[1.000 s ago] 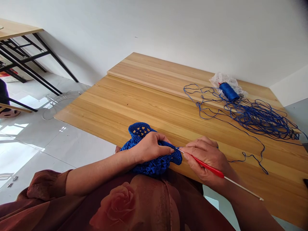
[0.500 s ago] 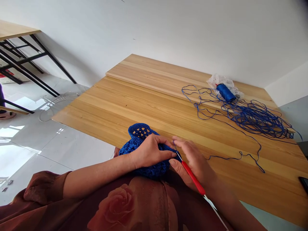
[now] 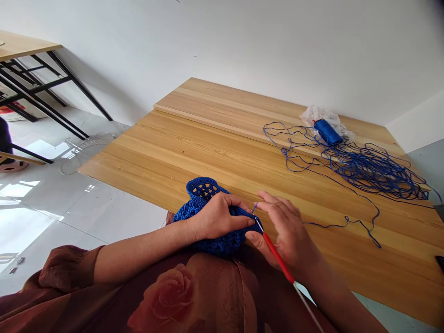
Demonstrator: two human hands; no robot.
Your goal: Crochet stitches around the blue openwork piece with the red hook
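Blue crochet work (image 3: 222,246) clasped in our left hand (image 3: 218,217); right hand (image 3: 287,236) grip half open, holding red hook (image 3: 277,258); spool (image 3: 328,132) at two o'clock.

A black-legged table (image 3: 21,48) stands by the wall (image 3: 243,46) (wire rings (image 3: 86,152) on the floor (image 3: 104,212)).

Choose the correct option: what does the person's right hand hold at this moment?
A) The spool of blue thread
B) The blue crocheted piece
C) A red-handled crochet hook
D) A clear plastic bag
C. The right hand holds the red-handled crochet hook, while the left hand holds the blue crocheted piece.
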